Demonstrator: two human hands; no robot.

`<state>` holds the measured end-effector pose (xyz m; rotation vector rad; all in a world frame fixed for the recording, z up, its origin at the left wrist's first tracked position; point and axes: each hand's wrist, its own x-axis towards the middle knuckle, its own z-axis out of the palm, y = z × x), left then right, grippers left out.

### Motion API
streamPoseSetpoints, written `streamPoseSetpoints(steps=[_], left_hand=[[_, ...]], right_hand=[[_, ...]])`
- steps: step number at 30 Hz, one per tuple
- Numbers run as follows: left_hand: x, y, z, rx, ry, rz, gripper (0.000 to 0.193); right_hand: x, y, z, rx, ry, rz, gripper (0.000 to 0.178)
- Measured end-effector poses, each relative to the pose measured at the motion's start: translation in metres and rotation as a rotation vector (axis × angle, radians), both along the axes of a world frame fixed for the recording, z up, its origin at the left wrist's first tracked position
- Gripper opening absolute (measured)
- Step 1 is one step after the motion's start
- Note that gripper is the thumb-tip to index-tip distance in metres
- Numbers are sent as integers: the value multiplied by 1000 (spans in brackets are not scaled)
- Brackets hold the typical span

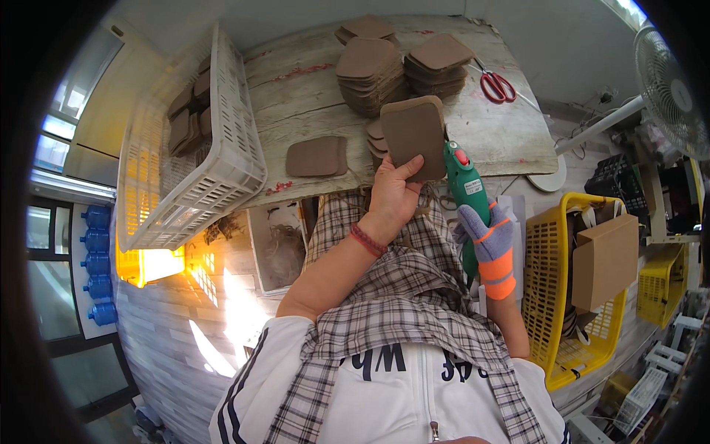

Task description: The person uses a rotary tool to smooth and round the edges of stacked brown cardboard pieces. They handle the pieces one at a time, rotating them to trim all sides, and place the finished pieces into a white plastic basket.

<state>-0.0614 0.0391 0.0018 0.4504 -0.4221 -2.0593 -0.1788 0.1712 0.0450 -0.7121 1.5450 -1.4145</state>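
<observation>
Pad (413, 133): matte brown, a rounded-corner rectangle, smooth across its broad face, with a paler tan band along the top edge.
Lie of the pad: long axis running away from the body, top end leaning slightly left, broad face turned up to the view.
Place of the pad: up in the grip, over the near side of the worktop (296, 100), in front of the stacks.
Left hand (394, 191): bare, and it's got the pad's lower end, thumb pressed flat on the face, other fingers mostly hidden.
Right hand (484, 235): grasping the green tool (464, 181), in a knitted grey-purple glove banded orange.
Tool: hard green casing, red button, narrow tip right beside the pad's edge; contact, can't tell.
Stacks (370, 72): look at these, brown rounded pieces piled high, edges rough and fibrous.
Loose pieces (316, 157): flat, overlapping, long axis sideways.
Worktop: worn, pale, wood-grained boards, flecked red.
Crate (235, 140): white slotted plastic, tilted at left, brown pieces inside.
</observation>
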Motion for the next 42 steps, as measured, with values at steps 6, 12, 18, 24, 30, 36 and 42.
streamPoseSetpoints(steps=[6,12,18,24,30,36,42], left_hand=[[3,13,-12,-45,-31,-66,35],[30,-4,-11,-168,-230,-132,35],[68,-39,5,-399,-552,-280,45],[86,-49,14,-489,-723,-446,45],[86,-36,5,-460,-787,-517,46],[90,-33,13,-503,-869,-544,39],[103,-45,25,-804,-1142,-280,23]], right_hand=[[-5,-2,8,-34,7,-35,26],[-24,11,9,35,21,59,26],[-32,25,10,99,41,179,28],[-28,26,5,143,119,269,37],[-17,20,-2,137,82,241,39],[-17,13,-5,155,21,270,36],[-23,19,-7,181,18,325,34]])
